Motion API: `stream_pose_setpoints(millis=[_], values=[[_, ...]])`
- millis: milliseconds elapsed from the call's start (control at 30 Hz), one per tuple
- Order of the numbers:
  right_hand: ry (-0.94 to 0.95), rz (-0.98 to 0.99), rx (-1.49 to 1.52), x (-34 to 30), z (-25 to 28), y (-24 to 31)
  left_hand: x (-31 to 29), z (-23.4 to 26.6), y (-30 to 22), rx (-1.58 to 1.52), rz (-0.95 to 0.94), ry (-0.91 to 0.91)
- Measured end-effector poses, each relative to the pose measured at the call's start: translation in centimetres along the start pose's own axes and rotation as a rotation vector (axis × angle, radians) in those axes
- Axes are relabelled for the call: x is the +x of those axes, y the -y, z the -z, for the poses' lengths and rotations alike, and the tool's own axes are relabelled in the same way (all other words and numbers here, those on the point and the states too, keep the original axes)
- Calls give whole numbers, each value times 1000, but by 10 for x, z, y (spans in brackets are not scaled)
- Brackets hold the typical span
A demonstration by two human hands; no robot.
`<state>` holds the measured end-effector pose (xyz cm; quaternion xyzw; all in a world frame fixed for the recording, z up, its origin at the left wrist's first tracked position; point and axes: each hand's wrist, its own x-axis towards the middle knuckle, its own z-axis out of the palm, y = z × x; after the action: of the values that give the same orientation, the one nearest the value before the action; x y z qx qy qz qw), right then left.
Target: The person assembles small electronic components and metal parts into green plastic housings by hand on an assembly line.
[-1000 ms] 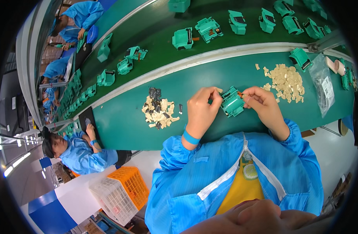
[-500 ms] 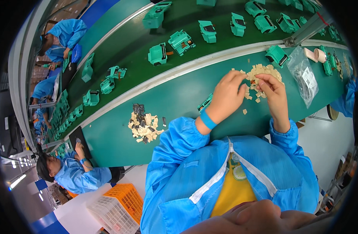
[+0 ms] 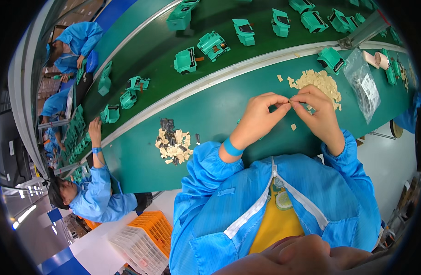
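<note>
My left hand [image 3: 264,114] and my right hand [image 3: 317,111] meet fingertip to fingertip above the green bench. Both pinch one tiny brownish piece [image 3: 290,101], too small to name and mostly covered by the fingers. Just behind my right hand spreads a heap of small beige pieces [image 3: 321,82], with a few loose ones around it. A green plastic housing, largely hidden, lies under my left wrist. Farther left is a mixed pile of beige and black pieces [image 3: 173,145].
Beyond a metal rail [image 3: 210,75], several green housings [image 3: 213,46] stand on a dark green belt. Another housing [image 3: 330,60] and a clear plastic bag [image 3: 364,87] lie right of the heap. A co-worker [image 3: 98,192] sits at left, near an orange crate [image 3: 153,229].
My hands have drawn back from the beige heap, and their fingertips have come together on a tiny piece. The co-worker at left has stretched an arm to a housing on the belt.
</note>
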<state>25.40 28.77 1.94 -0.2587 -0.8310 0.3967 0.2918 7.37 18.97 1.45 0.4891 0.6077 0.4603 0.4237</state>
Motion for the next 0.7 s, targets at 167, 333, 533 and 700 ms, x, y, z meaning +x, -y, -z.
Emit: stream_pose_setpoints(millis=[167, 333, 533, 700], values=[[112, 199, -183, 5, 8, 9, -6, 3, -6, 97, -42, 6], [207, 305, -231, 11, 12, 13, -11, 4, -7, 157, -55, 16], [216, 345, -224, 15, 7, 16, -13, 7, -3, 203, -98, -4], [214, 302, -204, 14, 6, 10, -13, 7, -5, 196, -99, 14]])
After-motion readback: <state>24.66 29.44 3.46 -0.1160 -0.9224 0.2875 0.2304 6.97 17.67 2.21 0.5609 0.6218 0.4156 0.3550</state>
